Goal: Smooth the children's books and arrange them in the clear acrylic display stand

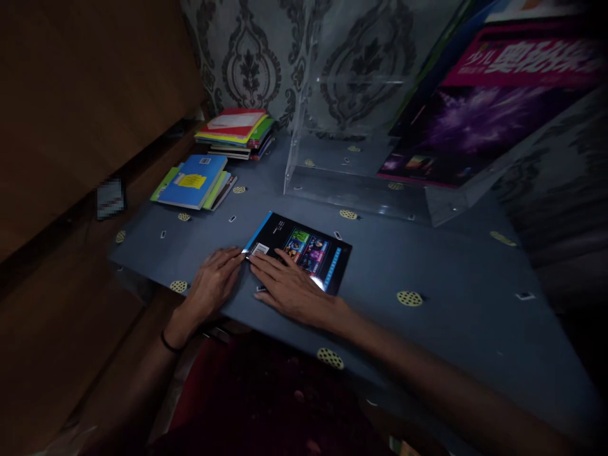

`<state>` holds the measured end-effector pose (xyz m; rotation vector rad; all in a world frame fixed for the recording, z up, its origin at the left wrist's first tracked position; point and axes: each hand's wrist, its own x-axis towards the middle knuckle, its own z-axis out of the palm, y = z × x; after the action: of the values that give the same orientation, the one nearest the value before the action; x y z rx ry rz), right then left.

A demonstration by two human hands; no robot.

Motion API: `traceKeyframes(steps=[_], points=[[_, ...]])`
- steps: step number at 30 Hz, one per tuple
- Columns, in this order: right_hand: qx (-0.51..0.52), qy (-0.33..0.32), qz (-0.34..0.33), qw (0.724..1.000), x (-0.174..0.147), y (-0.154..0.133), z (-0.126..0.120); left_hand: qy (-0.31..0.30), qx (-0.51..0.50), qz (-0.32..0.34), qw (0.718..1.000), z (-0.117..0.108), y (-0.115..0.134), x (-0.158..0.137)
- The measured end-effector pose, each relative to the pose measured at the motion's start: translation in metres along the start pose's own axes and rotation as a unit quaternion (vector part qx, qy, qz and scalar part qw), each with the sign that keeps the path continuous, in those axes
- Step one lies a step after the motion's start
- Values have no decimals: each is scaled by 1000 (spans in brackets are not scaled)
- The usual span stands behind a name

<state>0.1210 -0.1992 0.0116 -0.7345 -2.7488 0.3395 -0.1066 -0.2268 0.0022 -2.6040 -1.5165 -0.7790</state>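
A dark book (308,253) with a blue spine edge, a barcode and small coloured pictures lies flat near the front edge of the table. My right hand (287,285) rests palm down on its lower left part, fingers stretched out and a little apart. At the book's left corner is my left hand (216,278), its fingers together and slightly bent, tips touching the blue edge. Its thumb is hidden. A dark band circles the left wrist.
Two book piles stand at the back left: one topped by a blue book (202,180), the other by a red book (232,121). A clear acrylic rack (342,187) at the back holds a purple-black magazine (456,126). A patterned cloth (451,253) covers the table.
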Motion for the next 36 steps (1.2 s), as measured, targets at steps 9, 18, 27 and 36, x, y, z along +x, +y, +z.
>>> traceKeyframes(steps=[9, 18, 27, 36], points=[[-18, 56, 97, 994, -18, 39, -10, -30, 113, -64, 991, -1, 25, 2], [-103, 154, 244, 952, -51, 58, -9, -89, 138, -134, 977, 5, 44, 27], [27, 180, 191, 965, -51, 14, -18, -102, 90, -117, 984, 16, 6, 69], [-21, 120, 125, 985, 14, 43, -14, -83, 121, -88, 985, 24, 8, 80]])
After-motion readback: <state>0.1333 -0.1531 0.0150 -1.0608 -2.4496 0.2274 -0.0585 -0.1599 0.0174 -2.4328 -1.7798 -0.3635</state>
